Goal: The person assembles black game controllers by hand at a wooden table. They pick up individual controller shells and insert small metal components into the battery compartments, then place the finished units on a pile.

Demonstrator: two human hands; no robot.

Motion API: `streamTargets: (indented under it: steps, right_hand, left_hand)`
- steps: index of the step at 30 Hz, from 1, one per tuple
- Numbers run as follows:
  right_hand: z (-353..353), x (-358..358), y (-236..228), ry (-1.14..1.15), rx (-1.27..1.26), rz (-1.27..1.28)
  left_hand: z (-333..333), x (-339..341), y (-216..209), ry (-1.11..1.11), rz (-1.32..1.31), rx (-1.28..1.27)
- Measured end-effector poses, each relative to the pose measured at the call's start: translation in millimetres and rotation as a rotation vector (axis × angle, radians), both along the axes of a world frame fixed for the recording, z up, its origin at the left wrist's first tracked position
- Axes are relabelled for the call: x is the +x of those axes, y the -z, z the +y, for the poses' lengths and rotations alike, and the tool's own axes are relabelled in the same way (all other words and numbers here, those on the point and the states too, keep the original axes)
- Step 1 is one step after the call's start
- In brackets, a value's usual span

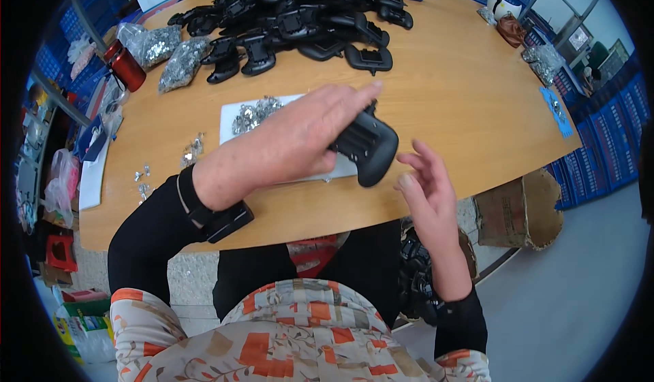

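My left hand [300, 126] reaches across from the left and grips a black plastic game-controller shell [380, 152], tilted above the table. A slotted compartment shows on the shell's face; its left end is hidden by my hand. Just to the right of it, my right hand [434, 195] is raised with the fingers apart and nothing visible in them. Beneath my left hand lies a white pad [228, 121], partly covered by my arm. Small shiny metal pieces [253, 114] are heaped on the pad.
A large heap of black controller shells [293, 21] fills the table's far side. Clear bags of metal pieces [184, 63] and a red flask [126, 67] stand at far left. Loose metal pieces [193, 150] lie left of the pad. A cardboard box [514, 212] sits off the right edge.
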State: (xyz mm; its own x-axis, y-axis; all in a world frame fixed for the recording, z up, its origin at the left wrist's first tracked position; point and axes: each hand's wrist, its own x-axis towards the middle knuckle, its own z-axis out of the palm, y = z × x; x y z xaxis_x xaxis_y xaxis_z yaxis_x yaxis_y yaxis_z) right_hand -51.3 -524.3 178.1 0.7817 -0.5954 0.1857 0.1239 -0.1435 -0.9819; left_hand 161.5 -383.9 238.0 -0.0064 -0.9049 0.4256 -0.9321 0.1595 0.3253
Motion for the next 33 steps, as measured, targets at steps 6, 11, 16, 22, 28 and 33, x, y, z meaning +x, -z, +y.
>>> streamTargets:
  steps: [6, 11, 16, 22, 28, 33]
  right_hand:
    - [18.5, 31.4, 0.5, -0.335, 0.287, 0.144]
    - [74.8, 41.9, 23.3, -0.376, 0.468, 0.168]
    - [64.2, 36.6, 31.0, -0.411, 0.333, 0.361]
    - [17.5, 63.9, 42.1, -0.01, -0.542, 0.368]
    - [13.3, 111.5, 47.1, -0.078, -0.89, 0.298]
    - [11.9, 123.9, 49.2, -0.146, -1.061, 0.323]
  left_hand:
    - [58.2, -16.4, 8.3, -0.129, 0.241, -0.077]
    - [102.2, -33.3, 66.4, -0.302, 1.706, -0.25]
    - [122.6, -31.0, 102.6, -0.393, 1.829, -0.346]
    - [123.3, -20.4, 106.1, -0.429, 1.816, -0.123]
    - [117.9, -16.5, 115.7, -0.475, 1.734, -0.049]
    - [115.6, -19.7, 114.3, -0.466, 1.679, -0.015]
